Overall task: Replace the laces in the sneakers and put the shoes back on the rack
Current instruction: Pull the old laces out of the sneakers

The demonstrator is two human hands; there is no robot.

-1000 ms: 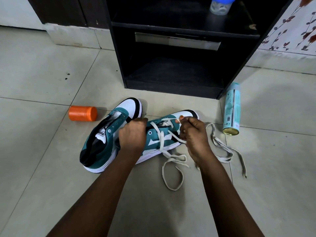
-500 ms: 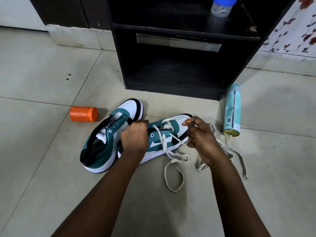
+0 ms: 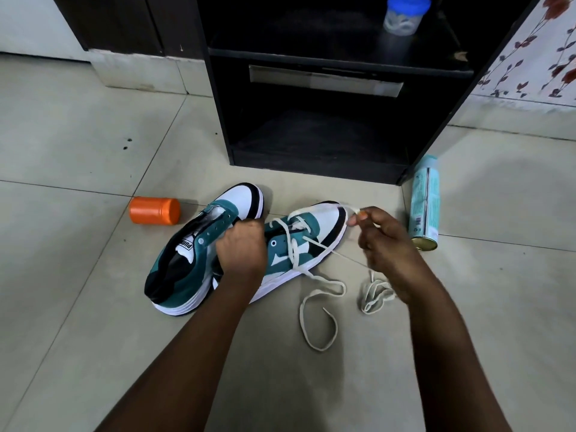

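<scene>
Two teal, white and black sneakers lie on the tiled floor before a black rack [image 3: 327, 157]. The left sneaker [image 3: 193, 254] has bare eyelets and no lace. The right sneaker [image 3: 305, 238] lies on its side, partly threaded with a cream lace [image 3: 318, 307] whose loose end curls over the floor. My left hand [image 3: 241, 247] grips the right sneaker at its collar. My right hand [image 3: 383, 241] pinches the lace near the toe and holds it taut off to the right. A second bunch of lace [image 3: 375, 294] lies under my right wrist.
An orange jar [image 3: 155, 211] lies on its side left of the sneakers. A pale teal spray can [image 3: 425, 201] lies on the floor by the rack's right corner. A blue-lidded clear jar [image 3: 403, 14] stands on the rack's upper shelf. A floral wall is at the right.
My right hand has drawn the lace out from the toe eyelets toward the right, pulling it taut. My left hand has stayed on the right sneaker's collar.
</scene>
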